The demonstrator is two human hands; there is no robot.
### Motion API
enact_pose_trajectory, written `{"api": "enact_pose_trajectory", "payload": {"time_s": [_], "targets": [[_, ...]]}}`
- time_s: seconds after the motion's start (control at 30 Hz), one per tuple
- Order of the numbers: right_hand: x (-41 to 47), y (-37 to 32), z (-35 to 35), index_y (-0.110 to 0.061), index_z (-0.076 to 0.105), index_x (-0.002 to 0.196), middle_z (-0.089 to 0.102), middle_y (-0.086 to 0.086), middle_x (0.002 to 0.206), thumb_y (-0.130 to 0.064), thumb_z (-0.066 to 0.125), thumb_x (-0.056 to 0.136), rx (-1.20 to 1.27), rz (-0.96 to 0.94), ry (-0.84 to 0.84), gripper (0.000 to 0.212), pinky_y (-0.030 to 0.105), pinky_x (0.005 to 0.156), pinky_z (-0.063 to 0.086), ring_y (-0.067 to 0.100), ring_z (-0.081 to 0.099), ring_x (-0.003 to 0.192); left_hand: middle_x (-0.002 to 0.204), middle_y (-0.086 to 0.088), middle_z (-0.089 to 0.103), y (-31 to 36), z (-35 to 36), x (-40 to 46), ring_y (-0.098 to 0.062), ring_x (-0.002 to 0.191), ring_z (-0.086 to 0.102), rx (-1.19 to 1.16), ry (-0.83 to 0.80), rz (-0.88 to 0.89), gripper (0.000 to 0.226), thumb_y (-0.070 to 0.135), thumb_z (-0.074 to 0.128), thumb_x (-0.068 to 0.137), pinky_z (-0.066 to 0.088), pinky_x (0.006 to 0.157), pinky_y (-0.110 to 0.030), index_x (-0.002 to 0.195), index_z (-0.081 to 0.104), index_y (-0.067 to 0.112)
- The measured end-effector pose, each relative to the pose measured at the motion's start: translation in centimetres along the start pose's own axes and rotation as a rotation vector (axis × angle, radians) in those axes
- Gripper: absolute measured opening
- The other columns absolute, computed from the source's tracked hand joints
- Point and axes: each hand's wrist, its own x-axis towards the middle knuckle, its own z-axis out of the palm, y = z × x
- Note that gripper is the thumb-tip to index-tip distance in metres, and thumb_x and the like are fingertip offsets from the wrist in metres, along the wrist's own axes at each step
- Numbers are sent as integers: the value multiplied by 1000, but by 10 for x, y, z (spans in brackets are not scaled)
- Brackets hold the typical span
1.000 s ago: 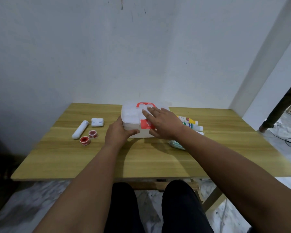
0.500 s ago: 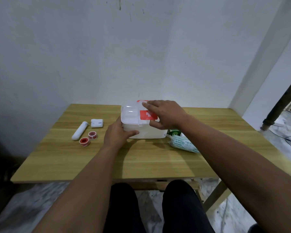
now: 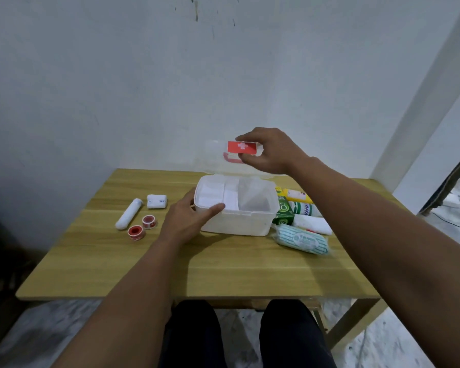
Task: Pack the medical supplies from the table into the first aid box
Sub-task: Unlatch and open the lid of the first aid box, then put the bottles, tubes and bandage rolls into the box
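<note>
The white first aid box (image 3: 239,221) stands in the middle of the wooden table (image 3: 223,266), its clear lid (image 3: 215,155) raised upright. My right hand (image 3: 268,151) pinches the lid's front edge at the red cross latch. My left hand (image 3: 189,221) holds the box's left front corner, thumb on the rim. Left of the box lie a white tube (image 3: 128,213), a small white bandage roll (image 3: 156,201) and two red tape rolls (image 3: 142,226). To the right lie a green striped packet (image 3: 302,239), a white roll (image 3: 312,224), a green box (image 3: 284,212) and bottles (image 3: 299,201).
A white wall rises right behind the table. At the right a pale pillar (image 3: 422,102) stands, with a cable on the floor beyond. My dark-trousered knees (image 3: 245,333) sit under the table's front edge.
My right hand has swung the lid from flat on the box up to upright. The supplies on the right have come into sight. My left hand has stayed at the box's corner.
</note>
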Motion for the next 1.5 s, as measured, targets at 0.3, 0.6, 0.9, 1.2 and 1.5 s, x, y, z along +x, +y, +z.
{"api": "enact_pose_trajectory", "payload": {"time_s": [0.3, 0.6, 0.9, 1.2, 1.5], "targets": [[51, 35, -7, -21, 75, 118, 74, -2, 111, -53, 70, 88, 125, 266, -11, 45, 32, 89, 54, 11, 66, 102, 144, 4, 55, 2, 0, 23, -18, 113, 53, -130, 38, -84, 51, 39, 60, 97, 52, 91, -42, 147, 47, 39], [61, 76, 40, -18, 63, 135, 65, 6, 128, -36, 62, 97, 323, 615, -44, 42, 37, 85, 58, 27, 64, 108, 133, 15, 54, 1, -2, 27, -15, 119, 51, -140, -38, -45, 63, 34, 48, 87, 44, 90, -36, 149, 42, 43], [43, 86, 84, -6, 68, 120, 68, 9, 121, -24, 61, 94, 160, 695, -126, 33, 32, 92, 48, 29, 62, 116, 134, 20, 46, 3, 2, 21, -10, 120, 45, -146, -7, -45, 67, 35, 37, 88, 38, 91, -33, 154, 34, 43], [13, 84, 85, 0, 60, 73, 42, 10, 67, -8, 56, 87, 296, 826, -200, 17, 32, 64, 35, 23, 42, 73, 143, 13, 47, 8, 4, 20, -11, 120, 42, -114, 14, -24, 64, 34, 35, 90, 35, 93, -34, 153, 35, 43], [-22, 86, 51, 2, 73, 114, 69, 12, 98, -13, 56, 95, 233, 797, -134, 29, 33, 72, 52, 29, 60, 81, 153, 8, 46, 6, 3, 20, -11, 123, 43, -71, 28, 2, 53, 32, 42, 102, 38, 94, -37, 153, 36, 43]]}}
